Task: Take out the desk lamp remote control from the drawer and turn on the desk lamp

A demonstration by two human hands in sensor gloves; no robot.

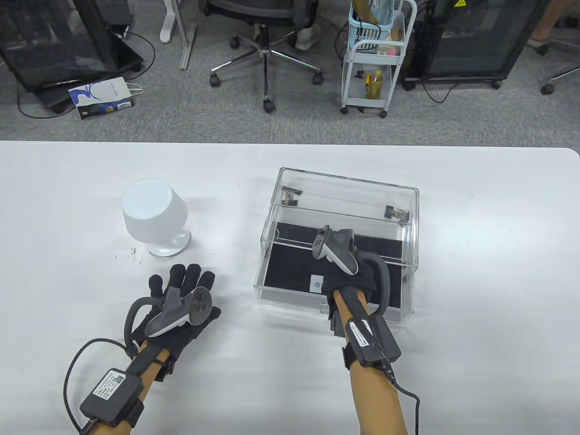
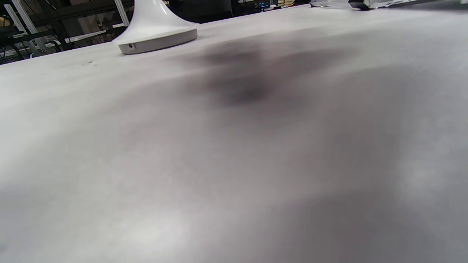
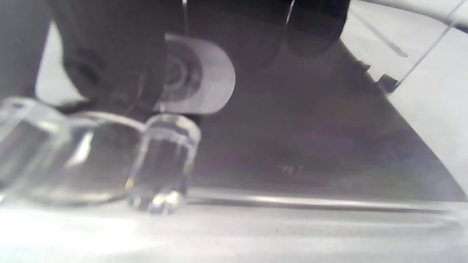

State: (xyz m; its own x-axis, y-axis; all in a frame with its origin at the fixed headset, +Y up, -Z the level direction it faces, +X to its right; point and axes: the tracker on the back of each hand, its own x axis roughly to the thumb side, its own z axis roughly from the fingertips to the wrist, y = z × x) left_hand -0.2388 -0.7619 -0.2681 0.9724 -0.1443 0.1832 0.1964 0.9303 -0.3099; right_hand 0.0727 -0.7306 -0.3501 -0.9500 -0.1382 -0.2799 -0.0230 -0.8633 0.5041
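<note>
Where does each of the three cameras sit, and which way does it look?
Table view: above, looking down at desk lamp, clear drawer box, left hand, right hand.
Left wrist view: low over table, facing the lamp's base; no hand shows.
Right wrist view: at the drawer's front, dark gloved fingers by white remote.
Shared: lamp, drawer.

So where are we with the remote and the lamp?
Done: the clear acrylic drawer is pulled out. In hand: the right hand reaches into it, gloved fingers on the small white remote control on the black liner; whether they grip it is unclear. Left: lift it out and switch on the white desk lamp, which looks unlit. The left hand rests flat on the white table.
</note>
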